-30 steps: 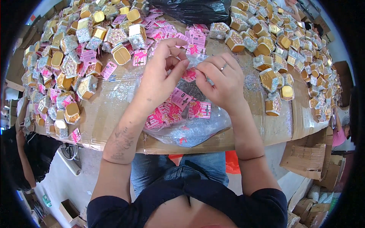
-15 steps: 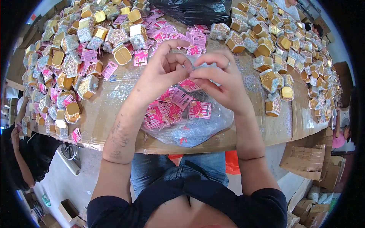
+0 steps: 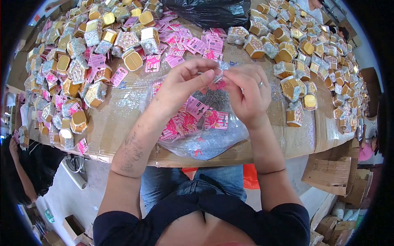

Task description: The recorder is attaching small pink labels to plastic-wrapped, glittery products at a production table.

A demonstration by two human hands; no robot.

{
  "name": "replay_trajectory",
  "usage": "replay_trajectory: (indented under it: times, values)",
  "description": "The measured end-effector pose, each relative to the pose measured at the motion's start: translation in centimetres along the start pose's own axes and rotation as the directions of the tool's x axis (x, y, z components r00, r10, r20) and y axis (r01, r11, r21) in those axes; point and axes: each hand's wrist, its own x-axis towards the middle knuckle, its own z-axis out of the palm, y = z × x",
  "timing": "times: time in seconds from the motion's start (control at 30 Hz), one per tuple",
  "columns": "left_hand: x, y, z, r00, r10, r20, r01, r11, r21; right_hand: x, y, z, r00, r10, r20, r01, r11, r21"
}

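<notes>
Head view showed the left hand (image 3: 180,88) and right hand (image 3: 246,94) meeting above a clear bag (image 3: 213,141) of pink cards on the table (image 3: 115,123). Both hands' fingers pinched one small glittery piece (image 3: 219,74) between them.

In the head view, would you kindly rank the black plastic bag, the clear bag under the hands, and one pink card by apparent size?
1. Clear bag
2. Black plastic bag, partly cut off by the picture's edge, so unsure
3. Pink card, clearly smallest

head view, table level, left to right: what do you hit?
Heap of gold and glittery hexagonal boxes → loose pink cards → left hand → right hand, both pinching a small glittery piece over a clear plastic bag of pink cards → gold box → second heap of boxes.
</notes>
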Motion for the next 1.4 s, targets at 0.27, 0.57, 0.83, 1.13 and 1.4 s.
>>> replay_trajectory:
  times: [0.27,0.57,0.83,1.13,1.4]
  values:
    - [-0.5,0.0,0.0,1.0,-0.008,-0.007,0.008,1.0,-0.026,0.5,-0.5,-0.1,0.993,-0.081,0.089,0.082,0.997,-0.002]
    - [-0.7,1.0,0.5,0.992,0.091,-0.086,-0.082,0.992,0.096,0.5,0.4,-0.5,0.783,0.482,0.393,-0.621,0.628,0.468]
    - [-0.7,1.0,0.5,0.979,0.162,-0.125,-0.124,0.956,0.265,0.5,0.5,-0.5,0.891,0.381,0.248,-0.439,0.864,0.248]
    - [-0.6,0.8,0.4,0.998,0.055,-0.035,-0.051,0.991,0.124,0.8,0.3,-0.6,0.868,0.457,0.197,-0.494,0.839,0.229]
    - [-0.6,1.5,0.8,0.996,0.04,-0.079,-0.036,0.998,0.051,0.8,0.5,-0.6,0.95,0.31,0.043,-0.312,0.949,0.043]
